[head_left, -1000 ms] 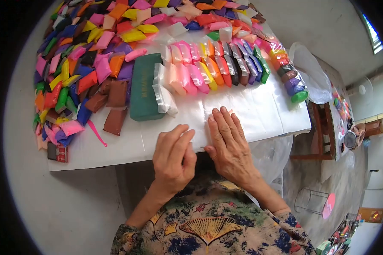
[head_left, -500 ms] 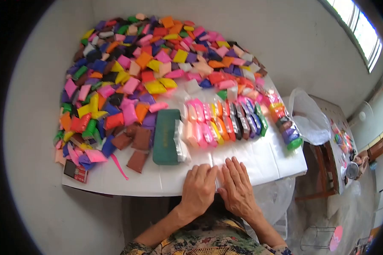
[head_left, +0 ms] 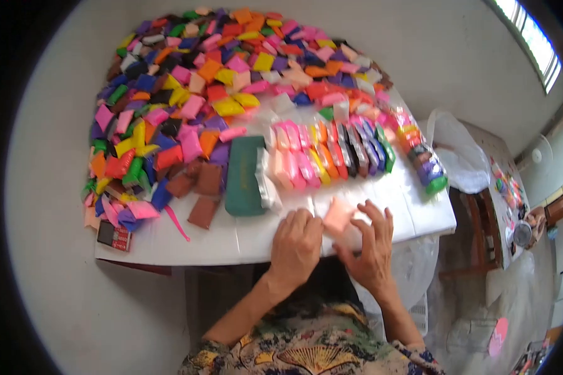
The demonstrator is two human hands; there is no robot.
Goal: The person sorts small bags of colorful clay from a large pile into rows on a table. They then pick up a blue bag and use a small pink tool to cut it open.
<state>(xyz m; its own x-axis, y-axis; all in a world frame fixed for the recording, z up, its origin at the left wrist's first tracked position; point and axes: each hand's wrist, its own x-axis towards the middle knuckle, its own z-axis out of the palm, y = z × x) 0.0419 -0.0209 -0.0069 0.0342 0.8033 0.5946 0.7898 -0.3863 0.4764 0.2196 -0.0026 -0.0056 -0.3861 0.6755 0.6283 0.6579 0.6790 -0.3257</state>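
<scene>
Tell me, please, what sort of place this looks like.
Probably a small workroom, perhaps in a home: a heap of colourful packets covers much of the white-topped table, rows of packets lie nearer, and a pink-topped stool stands off to the right.

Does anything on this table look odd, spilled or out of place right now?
Two things: a pink strip lies loose near the table's front left, unlike the packets, and a small red-and-black device sits at the pile's edge. I see no spill; small tears would be too fine to tell.
</scene>
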